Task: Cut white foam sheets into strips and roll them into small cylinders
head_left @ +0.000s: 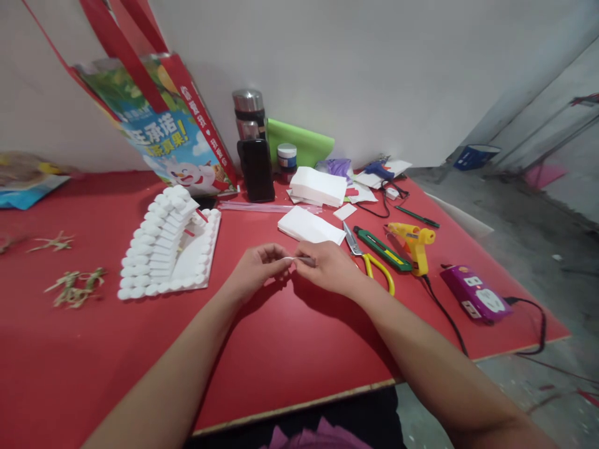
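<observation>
Near the middle of the red table my left hand [262,268] and my right hand [325,265] are held close together. Between my left thumb and fingers is one end of a thin white strip [289,258], bent slightly. Closed around a slim grey piece [306,262], my right hand meets the strip's other end; fingers hide most of that piece, so its kind is unclear. Left of my hands stands a white model [161,249] built of rounded white pieces and stepped slats. White paper sheets [306,226] lie just behind my right hand.
Scissors [369,255], a green utility knife [381,248], a yellow glue gun [414,240] and a purple power strip [475,293] lie to the right, with cords trailing. A phone [256,171], a thermos [248,106] and a shopping bag [173,137] stand behind. Small straw figures [77,288] lie left.
</observation>
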`<state>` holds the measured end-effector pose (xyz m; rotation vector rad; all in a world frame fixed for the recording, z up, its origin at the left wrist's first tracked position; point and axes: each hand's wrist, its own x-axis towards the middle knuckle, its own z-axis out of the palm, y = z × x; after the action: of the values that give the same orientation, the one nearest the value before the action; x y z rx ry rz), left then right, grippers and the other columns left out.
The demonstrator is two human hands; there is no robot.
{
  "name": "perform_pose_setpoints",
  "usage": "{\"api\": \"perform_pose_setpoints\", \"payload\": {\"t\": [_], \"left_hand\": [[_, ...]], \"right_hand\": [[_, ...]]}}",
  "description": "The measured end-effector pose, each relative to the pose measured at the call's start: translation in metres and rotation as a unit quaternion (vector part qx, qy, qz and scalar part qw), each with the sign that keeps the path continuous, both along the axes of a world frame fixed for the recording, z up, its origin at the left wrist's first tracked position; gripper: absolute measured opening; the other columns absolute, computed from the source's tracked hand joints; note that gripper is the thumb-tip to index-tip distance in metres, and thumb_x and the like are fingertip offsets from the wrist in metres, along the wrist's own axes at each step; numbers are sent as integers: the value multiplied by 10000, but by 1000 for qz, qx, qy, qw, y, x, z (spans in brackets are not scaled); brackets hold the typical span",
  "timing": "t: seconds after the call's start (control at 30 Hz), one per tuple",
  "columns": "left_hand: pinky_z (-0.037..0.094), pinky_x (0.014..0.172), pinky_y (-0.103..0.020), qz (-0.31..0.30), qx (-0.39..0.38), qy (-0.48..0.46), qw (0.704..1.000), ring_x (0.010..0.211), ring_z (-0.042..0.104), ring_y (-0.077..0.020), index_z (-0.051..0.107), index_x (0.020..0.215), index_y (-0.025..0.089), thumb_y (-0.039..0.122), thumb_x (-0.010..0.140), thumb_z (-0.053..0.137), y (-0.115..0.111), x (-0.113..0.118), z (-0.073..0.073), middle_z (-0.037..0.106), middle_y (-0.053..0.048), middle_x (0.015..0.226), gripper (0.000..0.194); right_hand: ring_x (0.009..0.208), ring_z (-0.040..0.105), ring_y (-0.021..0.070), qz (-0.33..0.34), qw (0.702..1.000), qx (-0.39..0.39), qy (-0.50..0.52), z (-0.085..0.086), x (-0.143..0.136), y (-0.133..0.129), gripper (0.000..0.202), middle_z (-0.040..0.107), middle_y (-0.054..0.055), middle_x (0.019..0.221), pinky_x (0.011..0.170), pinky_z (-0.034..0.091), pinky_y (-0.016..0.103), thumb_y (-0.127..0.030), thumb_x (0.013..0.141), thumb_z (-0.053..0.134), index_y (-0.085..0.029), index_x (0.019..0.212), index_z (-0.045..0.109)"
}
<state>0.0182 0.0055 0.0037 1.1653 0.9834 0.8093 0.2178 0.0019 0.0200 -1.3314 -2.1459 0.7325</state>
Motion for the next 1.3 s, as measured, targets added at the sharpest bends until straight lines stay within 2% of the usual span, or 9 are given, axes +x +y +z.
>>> {"api": "perform_pose_setpoints", "payload": {"t": [0.13, 0.33, 0.43, 0.53, 0.6, 0.67, 0.83, 1.07, 1.3], "left_hand": [[415, 538, -249, 11, 138, 133, 981, 598, 548, -126, 649, 814, 185, 355, 881, 709, 1, 0, -3, 622, -5, 718, 193], [400, 668, -308, 30, 448, 307, 839, 703, 534, -162, 584, 802, 196, 199, 922, 552, -3, 4, -8, 617, -23, 774, 124], [400, 685, -324, 39, 486, 313, 815, 720, 533, -176, 582, 803, 198, 197, 935, 528, -4, 6, -8, 627, -43, 791, 142], [449, 689, -313, 56, 372, 243, 894, 716, 581, -173, 604, 847, 200, 244, 901, 610, -4, 8, -6, 654, -40, 808, 70], [486, 637, -299, 49, 206, 127, 969, 659, 617, -172, 618, 936, 202, 331, 892, 661, -3, 9, -5, 668, -28, 770, 142], [496, 545, -281, 29, 31, -6, 999, 589, 631, -172, 632, 991, 187, 459, 915, 640, -1, 9, -3, 680, -39, 741, 283], [480, 441, -205, 20, -167, -120, 978, 553, 644, -132, 700, 891, 105, 477, 924, 673, 5, 6, -1, 701, -93, 774, 375], [530, 520, -152, -8, -198, -192, 961, 580, 619, -85, 736, 839, 86, 223, 904, 726, 5, -1, -4, 680, -69, 776, 152], [501, 500, -138, -29, -217, -207, 954, 586, 567, -76, 738, 825, 82, 193, 877, 746, 6, -5, -7, 600, -40, 717, 124]], "right_hand": [[601, 444, 136, -41, 995, -76, 56, -5, -5, 2, 162, 527, -31, 622, 583, 287, 277, -264, 845, 625, -220, 720, 531], [608, 552, 165, -90, 967, -180, 159, -16, -14, 7, 166, 598, -13, 605, 547, 339, 269, -192, 792, 624, -238, 697, 496], [566, 578, 165, -82, 944, -225, 226, -17, -15, 7, 189, 585, -25, 563, 545, 371, 269, -188, 819, 603, -246, 704, 465], [555, 568, 155, -71, 946, -220, 228, -13, -13, 5, 161, 596, -26, 588, 559, 382, 272, -203, 831, 603, -241, 724, 489], [591, 546, 148, -74, 965, -160, 192, -10, -11, 4, 139, 610, -20, 646, 579, 374, 274, -239, 841, 617, -232, 737, 525], [622, 520, 144, -75, 980, -95, 156, -7, -7, 3, 128, 609, -18, 684, 597, 360, 276, -271, 860, 612, -227, 758, 549], [644, 506, 138, -39, 995, -24, 91, -6, -1, 2, 124, 632, -16, 722, 625, 340, 277, -280, 936, 558, -220, 829, 574], [682, 559, 138, -3, 999, 41, 32, -4, -1, 2, 135, 699, 14, 810, 654, 347, 272, -242, 985, 558, -200, 868, 610], [865, 675, 189, 33, 991, 131, 12, -10, 3, 4, 117, 761, 56, 964, 759, 425, 292, -206, 1004, 566, -200, 938, 663]]}}
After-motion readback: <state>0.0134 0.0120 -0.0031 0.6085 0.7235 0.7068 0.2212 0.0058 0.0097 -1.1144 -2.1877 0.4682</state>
